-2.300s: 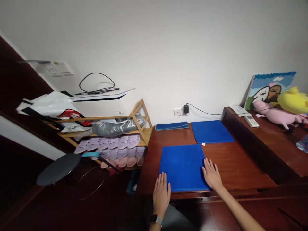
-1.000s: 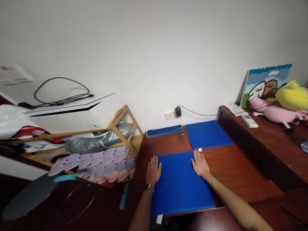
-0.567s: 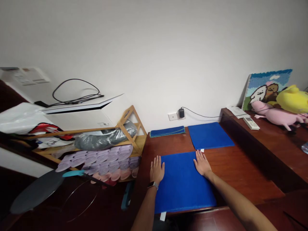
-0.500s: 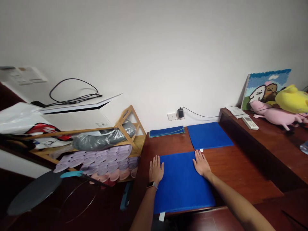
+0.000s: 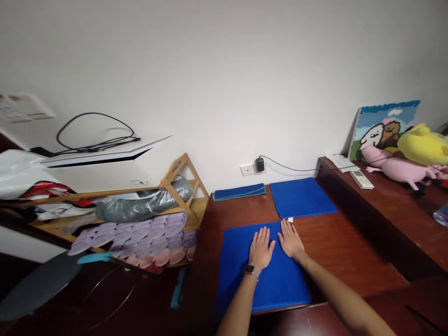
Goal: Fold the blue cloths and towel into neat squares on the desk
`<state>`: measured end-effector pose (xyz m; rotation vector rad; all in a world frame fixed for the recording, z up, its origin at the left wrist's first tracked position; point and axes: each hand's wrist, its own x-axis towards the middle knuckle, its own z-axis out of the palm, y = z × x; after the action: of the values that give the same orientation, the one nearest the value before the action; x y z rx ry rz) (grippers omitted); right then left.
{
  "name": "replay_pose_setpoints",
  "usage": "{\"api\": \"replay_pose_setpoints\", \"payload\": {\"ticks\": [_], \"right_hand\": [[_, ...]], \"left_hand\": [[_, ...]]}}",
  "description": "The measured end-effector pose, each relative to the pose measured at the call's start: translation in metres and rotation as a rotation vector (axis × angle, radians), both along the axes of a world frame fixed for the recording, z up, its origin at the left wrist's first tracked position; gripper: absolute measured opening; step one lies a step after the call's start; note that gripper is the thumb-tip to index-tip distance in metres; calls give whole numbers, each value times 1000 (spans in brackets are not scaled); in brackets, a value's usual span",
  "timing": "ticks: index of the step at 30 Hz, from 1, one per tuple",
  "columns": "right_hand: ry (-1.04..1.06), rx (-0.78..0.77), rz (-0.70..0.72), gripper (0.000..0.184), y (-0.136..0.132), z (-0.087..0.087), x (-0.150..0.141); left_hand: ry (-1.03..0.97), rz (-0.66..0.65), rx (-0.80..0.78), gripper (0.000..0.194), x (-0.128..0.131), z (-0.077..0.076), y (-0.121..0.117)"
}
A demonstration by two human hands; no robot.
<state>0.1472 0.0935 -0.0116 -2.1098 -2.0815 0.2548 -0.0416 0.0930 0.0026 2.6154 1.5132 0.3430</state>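
Note:
A blue cloth (image 5: 234,261) lies spread flat at the front edge of the wooden table (image 5: 336,247). My left hand (image 5: 261,249) rests flat on the cloth's upper middle, fingers stretched out; a watch is on that wrist. Beside it, my right hand (image 5: 291,240) lies flat over the cloth's upper right edge, fingers pointing away from me. Neither hand grips anything. Behind them a second blue cloth (image 5: 303,197), folded to a smaller rectangle, lies with a white tag (image 5: 290,220) near my right fingertips. A narrow folded blue cloth (image 5: 240,192) with green edging lies along the wall.
Left of the table stands a wooden rack (image 5: 196,205) with lilac and pink slippers (image 5: 154,228) and a white box (image 5: 101,175). A black charger (image 5: 259,163) is plugged into the wall. On the raised right surface are a remote control (image 5: 361,179) and a pink plush toy (image 5: 402,168).
My left hand has moved right, from the cloth's left edge onto its middle. My right hand stays at the right edge. Earlier, both hands slid forward from the near part of the cloth.

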Motion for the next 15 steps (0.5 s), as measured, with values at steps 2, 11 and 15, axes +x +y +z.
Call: {"api": "replay_pose_setpoints", "payload": {"ticks": [2,11,15], "right_hand": [[3,0,-7,71,0,-2,0],[25,-30,1,71,0,10,1],[7,-4,-35,71,-21,15,-6]], "left_hand": [[23,81,9,67,-42,-2,1],[30,325,85,68,-150,-20,-19],[4,340,88,67,-141,-18,-20]]}}
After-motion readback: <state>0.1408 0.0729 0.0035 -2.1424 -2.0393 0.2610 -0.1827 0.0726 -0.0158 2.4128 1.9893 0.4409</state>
